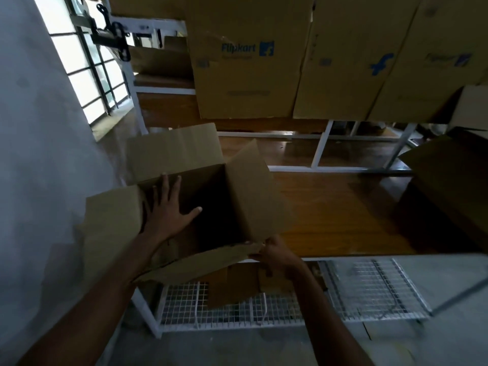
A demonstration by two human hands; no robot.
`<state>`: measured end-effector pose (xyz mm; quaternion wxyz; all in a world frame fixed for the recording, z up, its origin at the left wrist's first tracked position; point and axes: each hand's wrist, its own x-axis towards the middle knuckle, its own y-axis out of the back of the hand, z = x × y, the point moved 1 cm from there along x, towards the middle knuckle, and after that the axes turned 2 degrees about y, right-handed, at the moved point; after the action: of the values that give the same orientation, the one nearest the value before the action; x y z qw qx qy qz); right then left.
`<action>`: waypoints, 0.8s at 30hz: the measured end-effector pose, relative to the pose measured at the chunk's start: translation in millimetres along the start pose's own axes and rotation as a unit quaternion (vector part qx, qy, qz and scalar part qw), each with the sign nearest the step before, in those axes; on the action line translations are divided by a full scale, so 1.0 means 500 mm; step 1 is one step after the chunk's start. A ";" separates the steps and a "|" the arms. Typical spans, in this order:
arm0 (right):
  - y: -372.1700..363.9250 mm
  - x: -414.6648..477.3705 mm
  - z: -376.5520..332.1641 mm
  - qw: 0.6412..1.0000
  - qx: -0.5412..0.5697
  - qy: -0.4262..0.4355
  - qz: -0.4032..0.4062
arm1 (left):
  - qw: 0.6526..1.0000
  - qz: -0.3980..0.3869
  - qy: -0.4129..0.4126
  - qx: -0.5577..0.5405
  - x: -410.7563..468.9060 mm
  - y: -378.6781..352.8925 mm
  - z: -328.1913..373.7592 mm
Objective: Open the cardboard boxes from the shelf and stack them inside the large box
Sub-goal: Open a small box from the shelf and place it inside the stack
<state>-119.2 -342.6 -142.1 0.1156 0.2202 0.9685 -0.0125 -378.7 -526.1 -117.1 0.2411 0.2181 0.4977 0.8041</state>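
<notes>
A brown cardboard box (253, 191) stands open at the left end of the wooden shelf (338, 207), all its top flaps spread outward and its inside dark. My left hand (169, 210) lies flat with fingers spread over the box's left rim and left flap. My right hand (277, 256) pinches the near flap at the box's front right corner. Another open cardboard box (449, 180) sits at the right end of the same shelf, partly cut off by the frame.
Three tall printed cardboard boxes (248, 75) stand side by side on the shelf above. A white wire-mesh shelf (369, 289) lies below, with a flat cardboard piece (232, 286) on it. A wall and a window (87, 75) are at the left.
</notes>
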 end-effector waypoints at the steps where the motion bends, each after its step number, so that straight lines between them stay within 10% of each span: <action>1: 0.004 -0.004 0.000 1.000 -0.026 -0.001 -0.006 | 1.000 -0.002 -0.002 -0.004 0.003 0.000 -0.002; 13: -0.027 0.002 -0.038 0.995 -0.100 -0.006 -0.028 | 0.999 -0.029 0.012 0.033 0.047 0.002 0.004; 24: -0.076 0.073 -0.090 0.987 -0.109 -0.029 0.115 | 0.998 -0.004 0.032 0.049 0.076 -0.029 0.010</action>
<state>-177.5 -357.9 -107.9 0.1679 0.3161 0.9283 0.1006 -403.5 -494.0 -124.0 0.2171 0.2021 0.5447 0.7844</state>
